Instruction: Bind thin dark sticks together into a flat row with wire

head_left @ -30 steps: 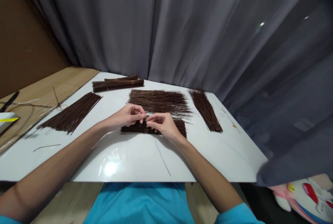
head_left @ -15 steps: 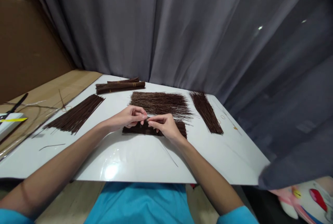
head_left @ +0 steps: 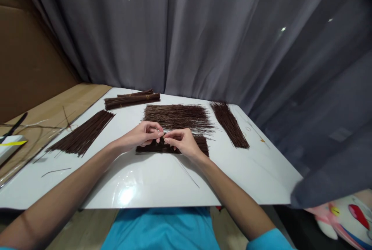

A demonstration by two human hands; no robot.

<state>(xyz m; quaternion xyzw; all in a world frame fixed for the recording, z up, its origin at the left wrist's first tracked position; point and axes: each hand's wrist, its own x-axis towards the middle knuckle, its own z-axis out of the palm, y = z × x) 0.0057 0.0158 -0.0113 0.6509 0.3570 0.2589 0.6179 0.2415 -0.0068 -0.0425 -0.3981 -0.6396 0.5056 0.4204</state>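
Observation:
My left hand and my right hand meet fingertip to fingertip, both in a closed pinch. Between them is a small end of what looks like a thin brown stick. Its long thin part slants out below my right hand towards the front of the table, in line with the fingertips. Just under both hands lies a dark brown bundle of sticks, partly hidden by them. Behind it a wider spread of loose brown sticks lies crosswise, its ends uneven.
More stick bundles lie on the white table: a fanned one at left, tied ones at the back, a slanted one at right. A single stick lies front left. Cardboard borders the left; a grey curtain hangs behind.
The view has shifted slightly. Both hands stay pinched together over the dark bundle, with only a small movement of the fingers.

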